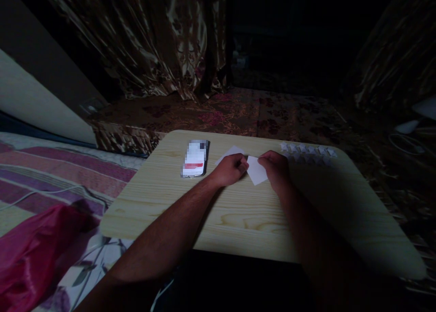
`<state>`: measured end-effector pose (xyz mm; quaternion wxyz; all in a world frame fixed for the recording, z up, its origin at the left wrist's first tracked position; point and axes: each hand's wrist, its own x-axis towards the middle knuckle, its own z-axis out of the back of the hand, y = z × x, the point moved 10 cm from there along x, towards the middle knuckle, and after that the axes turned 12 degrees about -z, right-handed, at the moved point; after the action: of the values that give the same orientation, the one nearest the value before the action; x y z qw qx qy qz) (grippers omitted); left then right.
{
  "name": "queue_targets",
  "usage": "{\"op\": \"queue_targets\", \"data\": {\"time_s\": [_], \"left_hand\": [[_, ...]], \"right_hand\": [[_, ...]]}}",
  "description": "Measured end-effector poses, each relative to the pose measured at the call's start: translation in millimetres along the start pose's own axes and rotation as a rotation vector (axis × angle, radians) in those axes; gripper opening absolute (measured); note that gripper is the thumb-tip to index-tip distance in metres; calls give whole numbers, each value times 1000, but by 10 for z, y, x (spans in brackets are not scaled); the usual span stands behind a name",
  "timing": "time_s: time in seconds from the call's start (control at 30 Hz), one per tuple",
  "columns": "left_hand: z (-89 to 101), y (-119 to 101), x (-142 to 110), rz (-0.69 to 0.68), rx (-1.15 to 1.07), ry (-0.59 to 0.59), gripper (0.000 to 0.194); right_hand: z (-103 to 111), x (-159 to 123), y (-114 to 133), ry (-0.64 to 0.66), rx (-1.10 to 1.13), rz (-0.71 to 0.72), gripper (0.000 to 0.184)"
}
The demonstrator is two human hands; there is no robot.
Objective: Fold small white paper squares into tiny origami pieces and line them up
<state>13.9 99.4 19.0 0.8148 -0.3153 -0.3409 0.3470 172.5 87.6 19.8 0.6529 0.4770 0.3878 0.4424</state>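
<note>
A small square sheet of white paper is held over the middle of the wooden table. Its upper right edge is pinched between the thumb and fingers of my right hand. My left hand is closed at the sheet's left corner, thumb and fingers pressed together there. Partly hidden behind my left hand, more white paper lies on the tabletop. To the right of my right hand, small white star-like folded pieces lie in two rows, the nearer row in shadow.
A phone with a lit, blurred screen lies on the table left of my hands. A bed with a striped cover and a pink cloth is at the left. Patterned curtains hang behind; a white cable crosses the bed.
</note>
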Motion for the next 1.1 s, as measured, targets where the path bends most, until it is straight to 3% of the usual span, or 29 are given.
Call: {"op": "queue_targets", "data": {"time_s": [0.5,1.1], "left_hand": [[61,-27,22,0,74,-35,20],[147,86,-38,63,-47,-266,19]], "right_hand": [[3,-16,3,-43,-2,23,12],[-70,6,14,-19,-78,110,15]]}}
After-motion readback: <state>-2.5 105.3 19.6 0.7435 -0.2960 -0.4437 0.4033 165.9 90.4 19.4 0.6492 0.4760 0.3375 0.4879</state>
